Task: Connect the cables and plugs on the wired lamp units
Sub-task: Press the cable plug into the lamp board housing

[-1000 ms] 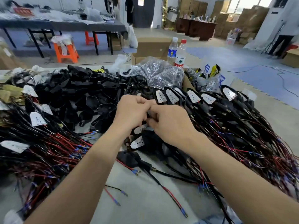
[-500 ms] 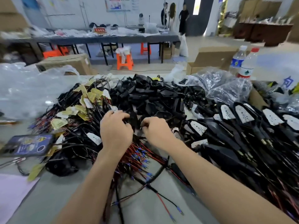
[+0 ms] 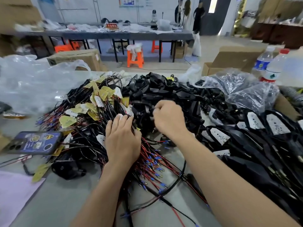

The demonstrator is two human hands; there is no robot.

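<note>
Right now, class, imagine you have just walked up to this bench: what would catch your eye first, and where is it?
The tangle of red and black wires with yellow tags fills the middle left of the table, with the left hand resting on it. Behind it rises a heap of black lamp housings, where the right hand has its fingers curled. A phone lies at the left edge.

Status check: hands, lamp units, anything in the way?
Left hand flat on wire bundle. Right hand curled into black lamp housings, grasp unclear. Loose tangled wires under both forearms.
</note>
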